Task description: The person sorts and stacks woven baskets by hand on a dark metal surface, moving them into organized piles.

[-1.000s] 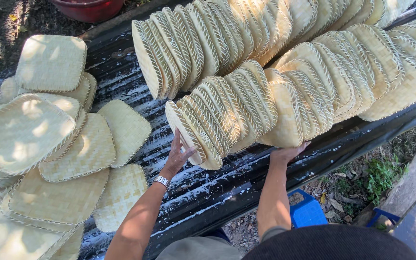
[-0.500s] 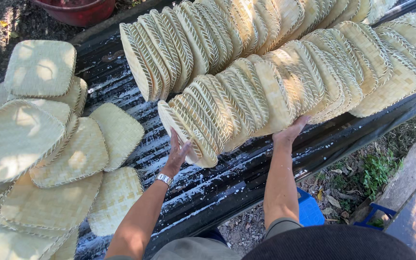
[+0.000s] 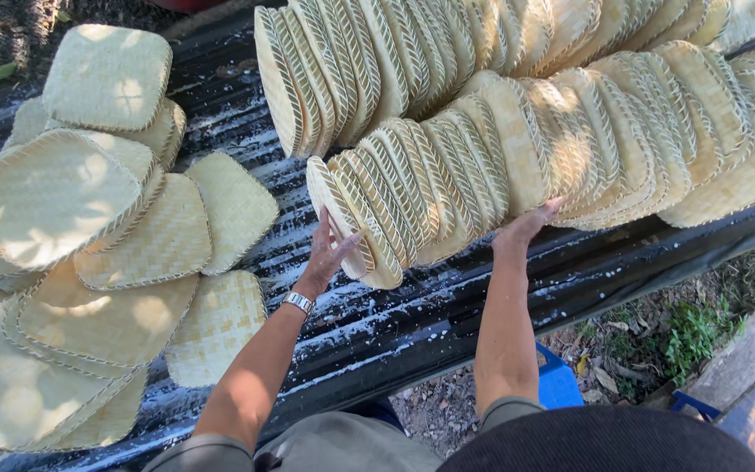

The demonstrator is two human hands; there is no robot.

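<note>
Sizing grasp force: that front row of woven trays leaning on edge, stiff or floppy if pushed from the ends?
Each woven tray probably stays stiff: bound rims, flat faces holding shape. Likely light, being thin weave. The row seems apt to topple: it leans on edge on the dark ribbed sheet, with the left hand and right hand pressing it.
</note>
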